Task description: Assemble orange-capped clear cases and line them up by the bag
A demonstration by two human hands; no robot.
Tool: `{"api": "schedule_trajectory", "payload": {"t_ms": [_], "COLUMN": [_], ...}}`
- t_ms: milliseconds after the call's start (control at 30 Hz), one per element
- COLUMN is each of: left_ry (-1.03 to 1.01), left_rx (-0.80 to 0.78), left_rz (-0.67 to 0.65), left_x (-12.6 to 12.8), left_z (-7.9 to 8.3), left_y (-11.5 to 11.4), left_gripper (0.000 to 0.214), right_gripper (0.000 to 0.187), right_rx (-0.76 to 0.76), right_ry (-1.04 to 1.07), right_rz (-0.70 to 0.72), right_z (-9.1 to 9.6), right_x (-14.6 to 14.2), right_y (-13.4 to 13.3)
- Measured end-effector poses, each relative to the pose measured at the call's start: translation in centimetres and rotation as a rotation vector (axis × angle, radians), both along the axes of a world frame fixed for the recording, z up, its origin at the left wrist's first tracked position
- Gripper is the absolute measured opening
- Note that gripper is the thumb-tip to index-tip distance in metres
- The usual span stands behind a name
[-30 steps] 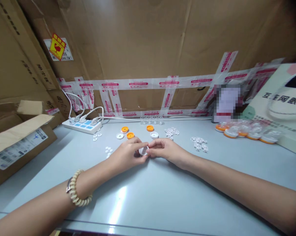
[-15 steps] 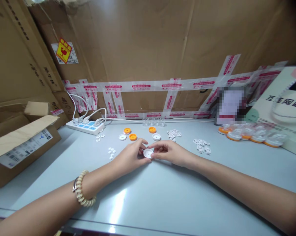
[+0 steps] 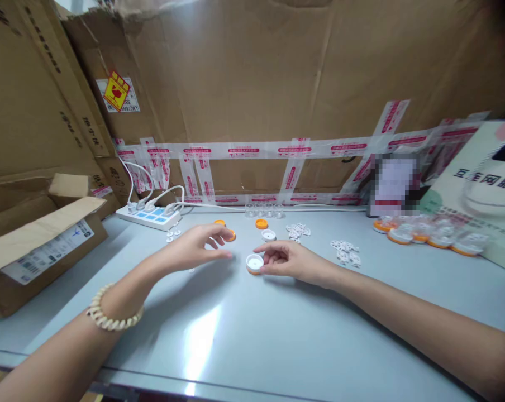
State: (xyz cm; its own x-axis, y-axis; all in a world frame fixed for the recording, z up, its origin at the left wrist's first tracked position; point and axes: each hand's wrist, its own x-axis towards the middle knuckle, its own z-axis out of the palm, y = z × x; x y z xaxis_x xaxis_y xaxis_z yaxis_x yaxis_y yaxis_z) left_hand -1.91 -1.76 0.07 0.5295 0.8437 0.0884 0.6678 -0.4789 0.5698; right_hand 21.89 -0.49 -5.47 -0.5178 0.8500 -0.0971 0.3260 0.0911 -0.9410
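Note:
A small round white cup-like piece (image 3: 255, 261) with an orange rim below it is at the middle of the table. My right hand (image 3: 282, 258) is closed on its right edge, thumb low and index finger behind, the other fingers curled. To the left, my left hand (image 3: 206, 244) is raised above the table with fingers apart and nothing in them. It partly covers two orange round pieces (image 3: 220, 223) behind it. Beyond my right hand lie a white round piece (image 3: 268, 235) and an orange round piece (image 3: 261, 223).
Flat white cut-out parts (image 3: 345, 251) lie in piles at right. Several clear cups (image 3: 264, 210) line the back by the cardboard wall. Clear-domed orange pieces (image 3: 441, 234) stand far right near a phone-like blurred object. A power strip (image 3: 149, 216) and open carton (image 3: 47, 245) are left.
My left hand has let go of the white and orange piece and moved left and up, over the orange pieces. My right hand stays at the piece. The camera view has shifted slightly.

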Motion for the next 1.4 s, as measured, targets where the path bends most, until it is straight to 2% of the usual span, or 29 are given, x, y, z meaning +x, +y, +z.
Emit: {"api": "schedule_trajectory", "payload": {"t_ms": [133, 267, 333, 433, 500, 600, 733, 833, 1000, 1267, 1400], "left_ry": [0.105, 0.141, 0.140, 0.132, 0.138, 0.155, 0.180, 0.178, 0.174, 0.162, 0.151], "left_rx": [0.049, 0.078, 0.093, 0.132, 0.151, 0.159, 0.173, 0.195, 0.200, 0.184, 0.193], "left_rz": [0.053, 0.014, -0.004, 0.011, 0.023, 0.014, 0.003, -0.007, -0.011, -0.040, -0.042], "left_x": [-1.6, -1.4, -1.2, -1.1, -1.2, -1.1, -0.9, -0.9, -0.7, -0.4, -0.3], "left_z": [0.8, 0.1, -0.4, -0.8, -0.9, -1.1, -1.3, -1.3, -1.2, -1.1, -1.2], "left_y": [0.8, 1.0, 1.0, 1.0, 1.0, 1.0, 1.0, 0.9, 0.8, 0.6, 0.4], "left_gripper": [0.027, 0.024, 0.023, 0.022, 0.021, 0.021, 0.020, 0.019, 0.019, 0.019, 0.018], "right_gripper": [0.048, 0.047, 0.044, 0.034, 0.027, 0.022, 0.021, 0.018, 0.019, 0.017, 0.019], "right_rx": [0.069, 0.147, 0.207, 0.384, 0.504, 0.566, 0.571, 0.561, 0.585, 0.526, 0.427], "right_ry": [-0.040, -0.074, -0.069, -0.094, -0.262, -0.510, -0.620, -0.638, -0.649, -0.689, -0.672], "right_rz": [-0.007, -0.052, -0.127, -0.270, -0.332, -0.284, -0.158, -0.129, -0.124, -0.131, -0.174], "right_z": [0.0, 0.4, 0.9, 1.9, 2.3, 1.9, 0.9, 0.7, 1.7, 3.0, 4.0], "right_x": [-0.5, -0.9, -0.4, 1.7, 3.5, 5.5, 6.2, 5.9, 5.9, 6.1, 6.1], "right_y": [-0.7, -1.1, -0.5, 1.4, 3.0, 4.8, 5.4, 5.1, 4.9, 4.6, 4.2]}}
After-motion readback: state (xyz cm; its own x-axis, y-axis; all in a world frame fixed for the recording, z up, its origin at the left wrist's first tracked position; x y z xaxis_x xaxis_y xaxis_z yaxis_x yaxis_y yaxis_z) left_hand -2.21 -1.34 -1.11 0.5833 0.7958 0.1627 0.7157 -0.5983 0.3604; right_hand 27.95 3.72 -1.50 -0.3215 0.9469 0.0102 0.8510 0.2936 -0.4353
